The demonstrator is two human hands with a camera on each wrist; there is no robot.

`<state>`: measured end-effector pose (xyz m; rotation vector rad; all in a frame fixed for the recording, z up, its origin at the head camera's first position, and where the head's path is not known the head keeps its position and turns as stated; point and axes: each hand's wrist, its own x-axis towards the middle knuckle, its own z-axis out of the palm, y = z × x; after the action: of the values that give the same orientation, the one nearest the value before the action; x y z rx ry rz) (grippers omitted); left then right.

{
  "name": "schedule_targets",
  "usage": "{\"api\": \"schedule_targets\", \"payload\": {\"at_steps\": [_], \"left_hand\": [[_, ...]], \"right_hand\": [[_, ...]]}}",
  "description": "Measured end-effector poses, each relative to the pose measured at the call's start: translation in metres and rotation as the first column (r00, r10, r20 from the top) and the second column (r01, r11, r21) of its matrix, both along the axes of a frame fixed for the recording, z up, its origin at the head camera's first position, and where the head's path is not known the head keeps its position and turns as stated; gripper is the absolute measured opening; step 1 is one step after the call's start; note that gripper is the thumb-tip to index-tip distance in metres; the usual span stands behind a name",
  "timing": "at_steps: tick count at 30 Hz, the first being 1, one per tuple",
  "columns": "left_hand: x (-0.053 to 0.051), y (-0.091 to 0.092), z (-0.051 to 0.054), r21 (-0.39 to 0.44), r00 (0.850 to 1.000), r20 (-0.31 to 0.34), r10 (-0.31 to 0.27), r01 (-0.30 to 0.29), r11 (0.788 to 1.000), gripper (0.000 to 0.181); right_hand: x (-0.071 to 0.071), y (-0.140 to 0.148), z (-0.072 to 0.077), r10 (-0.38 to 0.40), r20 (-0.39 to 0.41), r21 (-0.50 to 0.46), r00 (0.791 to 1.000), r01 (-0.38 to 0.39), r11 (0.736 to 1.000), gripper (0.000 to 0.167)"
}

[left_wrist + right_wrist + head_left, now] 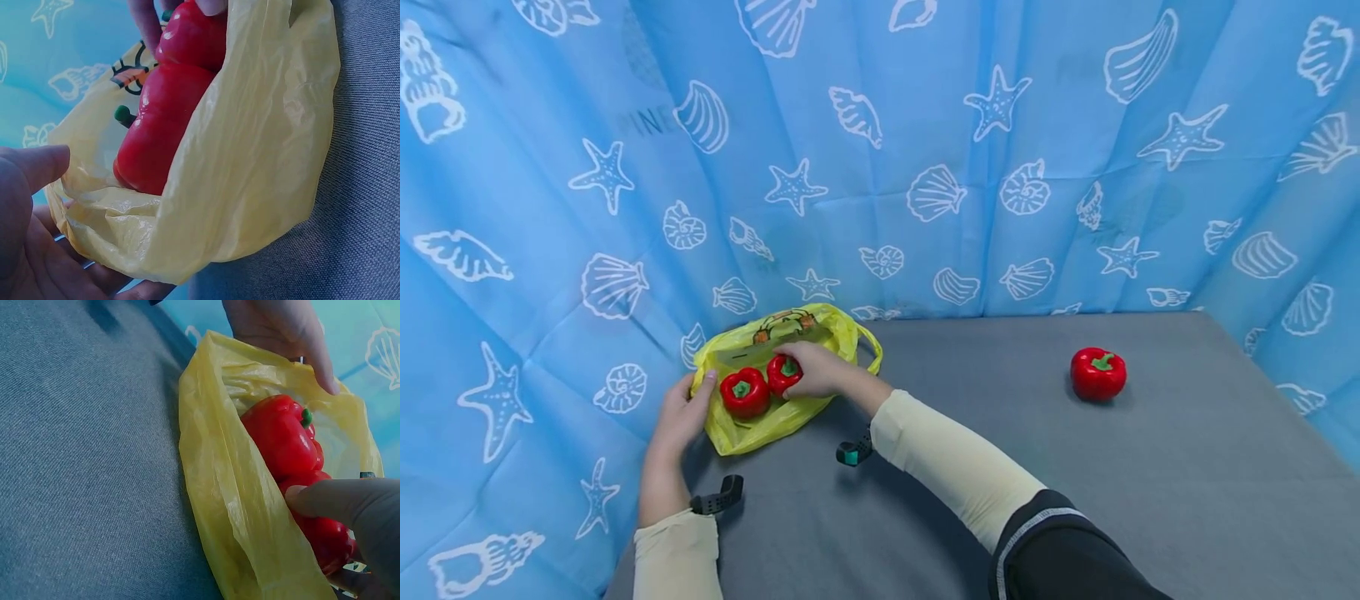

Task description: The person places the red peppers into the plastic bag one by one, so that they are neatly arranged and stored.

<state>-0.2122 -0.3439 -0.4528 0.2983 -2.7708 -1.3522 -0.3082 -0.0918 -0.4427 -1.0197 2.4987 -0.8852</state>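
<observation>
A yellow plastic bag (pixel 733 437) lies with its mouth spread at the left of the table. My left hand (pixel 681 417) holds its left rim, thumb over the edge and fingers along the outside, as the left wrist view shows. Inside the bag sits a red bell pepper (pixel 745 402) with a green stem. Against it is a second red bell pepper (pixel 322 540), which my right hand (pixel 815 369) grips within the bag, thumb on the near side. The bag's front wall hides the peppers' undersides in both wrist views.
Another red bell pepper (pixel 1097 377) stands alone at the right on the grey tabletop (pixel 1000 400). A blue curtain (pixel 880 167) with white shells and starfish hangs along the back and sides. One loop handle (pixel 876 352) of the bag sticks out to its right.
</observation>
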Motion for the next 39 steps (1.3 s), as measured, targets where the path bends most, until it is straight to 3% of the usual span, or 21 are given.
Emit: {"api": "schedule_targets", "payload": {"at_steps": [9,15,20,25,29,34,39], "left_hand": [[0.002,0.0,0.0,-0.01,1.0,0.005,0.004,-0.004,1.0,0.07],[0.003,0.0,0.0,-0.01,1.0,-0.011,-0.002,0.002,1.0,0.069],[0.003,0.001,-0.001,0.004,1.0,0.006,0.003,-0.003,1.0,0.072],[0.001,-0.002,0.001,0.01,1.0,0.016,0.007,-0.007,1.0,0.076],[0.002,-0.003,0.002,-0.01,1.0,0.021,0.012,-0.012,1.0,0.077],[0.002,0.003,0.003,-0.018,1.0,0.019,-0.001,0.001,1.0,0.071],[0.002,0.0,0.003,-0.001,1.0,0.019,0.0,0.0,1.0,0.074]], "right_hand": [[0.006,0.001,0.001,0.006,-0.04,0.003,0.999,-0.006,1.0,0.077],[0.012,0.016,0.006,0.046,-0.14,-0.005,0.989,-0.047,0.999,0.069],[0.027,0.05,0.018,0.037,-0.158,-0.11,0.987,-0.054,0.992,0.06],[0.044,0.096,0.032,-0.044,-0.161,-0.267,0.986,-0.001,0.964,0.058],[0.059,0.137,0.036,-0.121,-0.173,-0.332,0.978,0.058,0.941,0.057],[0.073,0.199,0.033,-0.239,-0.229,-0.346,0.944,0.151,0.926,0.056],[0.076,0.257,0.038,-0.392,-0.291,-0.341,0.873,0.288,0.895,0.058]]}}
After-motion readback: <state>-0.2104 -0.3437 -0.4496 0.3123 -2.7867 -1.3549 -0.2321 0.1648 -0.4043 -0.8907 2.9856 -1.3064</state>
